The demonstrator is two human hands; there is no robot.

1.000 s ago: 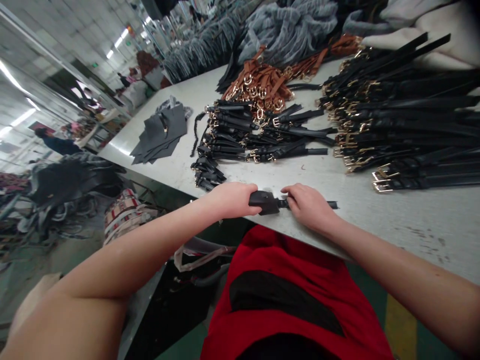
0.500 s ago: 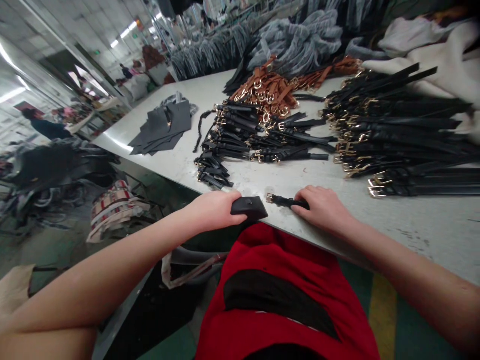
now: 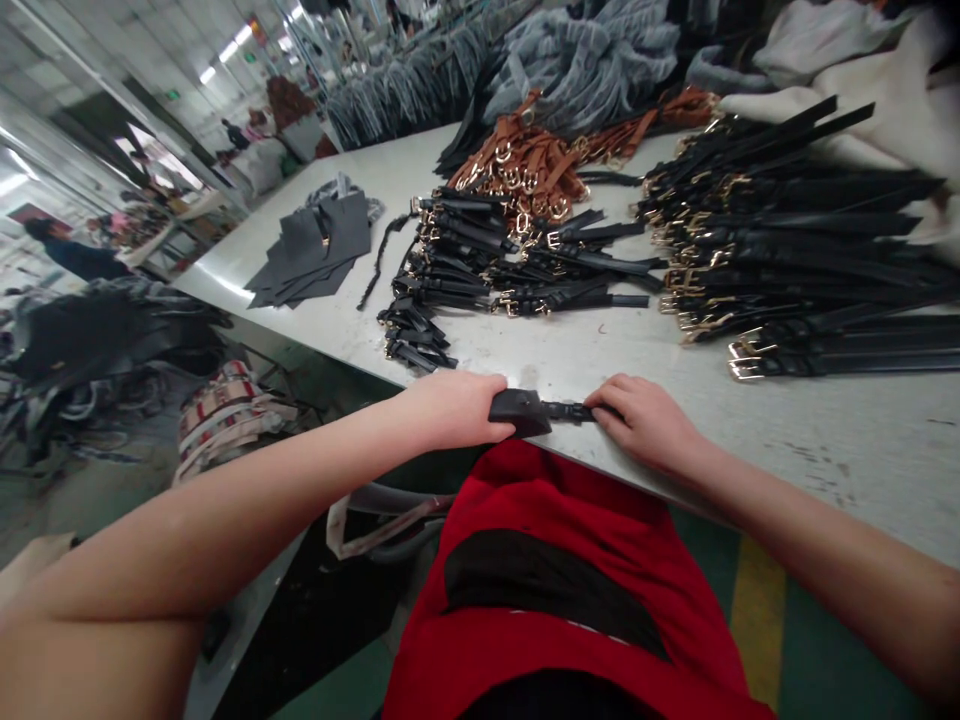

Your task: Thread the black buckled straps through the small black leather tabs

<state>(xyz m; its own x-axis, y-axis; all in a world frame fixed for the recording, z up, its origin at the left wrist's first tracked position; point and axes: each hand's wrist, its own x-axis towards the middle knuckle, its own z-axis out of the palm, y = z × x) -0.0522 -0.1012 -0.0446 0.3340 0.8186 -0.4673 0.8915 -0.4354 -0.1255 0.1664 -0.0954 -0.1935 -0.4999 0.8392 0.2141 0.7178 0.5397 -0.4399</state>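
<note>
My left hand [image 3: 476, 408] is closed round a flat black leather piece [image 3: 521, 410] at the table's near edge. Just right of it, my right hand [image 3: 637, 412] pinches a short black buckle strap [image 3: 568, 411] lying on the table. The strap's buckle end is tucked behind or under the black piece, so I cannot see the buckle or tell whether the two are joined. Past my hands lie black buckle straps [image 3: 457, 260] with gold buckles, in several bundles.
On the table [image 3: 712, 420], longer black straps [image 3: 825, 270] are piled at the right. Brown buckle straps [image 3: 525, 165] and grey wrapped straps [image 3: 585, 65] lie farther back. Flat black sheets [image 3: 315, 250] are stacked at the left. A person [image 3: 75, 252] is in the left background.
My left hand has moved right with the black leather piece, up to the strap, covering its buckle. My right hand keeps hold of the strap and has barely moved.
</note>
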